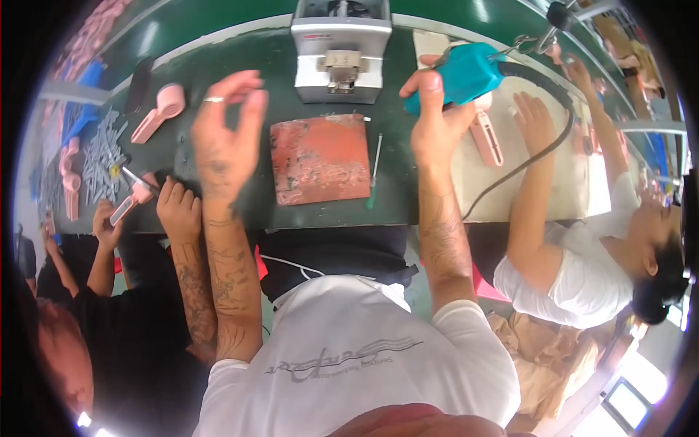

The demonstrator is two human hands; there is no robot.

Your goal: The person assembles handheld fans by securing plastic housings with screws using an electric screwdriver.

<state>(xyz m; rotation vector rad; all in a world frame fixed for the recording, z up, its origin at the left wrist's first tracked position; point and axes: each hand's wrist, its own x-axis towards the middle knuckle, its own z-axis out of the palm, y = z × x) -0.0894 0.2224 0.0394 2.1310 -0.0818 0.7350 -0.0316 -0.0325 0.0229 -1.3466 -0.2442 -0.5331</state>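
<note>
Right hand [437,132]: fingers wrapped round a teal, boxy tool with a black cable [470,71], hung from a metal hook [523,42], right of the grey box-shaped machine [341,62]. Left hand [226,138]: holding nothing, fingers parted, loosely curled, over the dark green worktop [397,164]. Between forearms: worn red square mat [320,162], thin screwdriver with green handle [373,195].

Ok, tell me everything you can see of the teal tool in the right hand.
The teal tool is a chunky block with a smooth, plastic- or rubber-like surface. It tilts, right end higher, to the right of the grey machine. The right hand grips its left part, thumb and fingers hiding some of it. A metal clip meets its upper right; a dark cable leaves that end.
</note>
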